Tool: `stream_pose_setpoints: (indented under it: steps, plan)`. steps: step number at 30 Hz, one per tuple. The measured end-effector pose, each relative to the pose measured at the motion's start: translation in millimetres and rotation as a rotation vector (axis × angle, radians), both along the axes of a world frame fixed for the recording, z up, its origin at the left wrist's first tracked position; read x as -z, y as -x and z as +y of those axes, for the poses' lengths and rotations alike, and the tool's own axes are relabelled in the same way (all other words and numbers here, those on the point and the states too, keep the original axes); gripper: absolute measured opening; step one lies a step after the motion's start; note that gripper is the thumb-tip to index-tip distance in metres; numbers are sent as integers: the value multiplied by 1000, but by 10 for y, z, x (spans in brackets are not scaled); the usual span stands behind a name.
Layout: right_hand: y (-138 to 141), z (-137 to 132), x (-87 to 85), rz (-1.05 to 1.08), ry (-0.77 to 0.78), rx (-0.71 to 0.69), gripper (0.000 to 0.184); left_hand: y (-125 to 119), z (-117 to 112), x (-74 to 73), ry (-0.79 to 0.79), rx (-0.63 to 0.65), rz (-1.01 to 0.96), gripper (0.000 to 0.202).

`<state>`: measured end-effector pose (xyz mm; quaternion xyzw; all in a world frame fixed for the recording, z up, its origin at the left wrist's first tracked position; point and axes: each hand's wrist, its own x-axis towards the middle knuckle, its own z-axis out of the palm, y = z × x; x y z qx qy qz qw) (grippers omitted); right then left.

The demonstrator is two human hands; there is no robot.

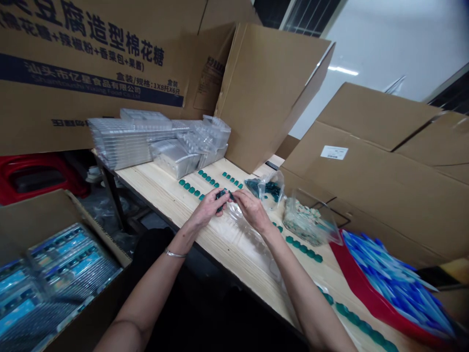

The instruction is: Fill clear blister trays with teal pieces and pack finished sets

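My left hand [208,209] is closed around a few small dark green pieces [221,194], whose kind I cannot make out. Fingertips of my right hand [251,208] meet it in a pinch at another dark green piece [230,195]. Just beyond the hands, short rows of flat teal-green pieces [189,187] lie on the pale wooden table [154,188]. Clear plastic film [240,215] lies beneath my right hand. An opened clear bag [278,183] with more dark green pieces stands beyond that hand.
A clear tub [330,230] holds pale mixed pieces, beside a red tray [346,274] of blue-white packets. Stacked clear plastic trays [124,142] stand at the back left. Cardboard boxes [271,88] wall the far side. Another carton [106,244] of packaged goods is at lower left.
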<state>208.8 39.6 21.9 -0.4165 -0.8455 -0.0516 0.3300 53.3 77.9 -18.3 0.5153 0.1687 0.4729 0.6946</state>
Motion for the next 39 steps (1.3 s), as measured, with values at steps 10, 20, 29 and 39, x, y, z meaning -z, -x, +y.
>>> stream_pose_setpoints:
  steps: [10, 20, 29, 39]
  plan:
    - [-66, 12, -22, 34, 37, -28, 19, -11, -26, -34, -106, -151, 183, 32]
    - [-2, -29, 34, 0, -116, 104, 15, -38, -31, -4, -123, -218, 280, 32]
    - [-8, -66, 99, 69, -60, 100, 22, -31, -23, -9, -62, -113, 208, 33]
    - [90, -108, 15, 703, 459, 164, 26, -40, -18, 14, -345, -353, 408, 13]
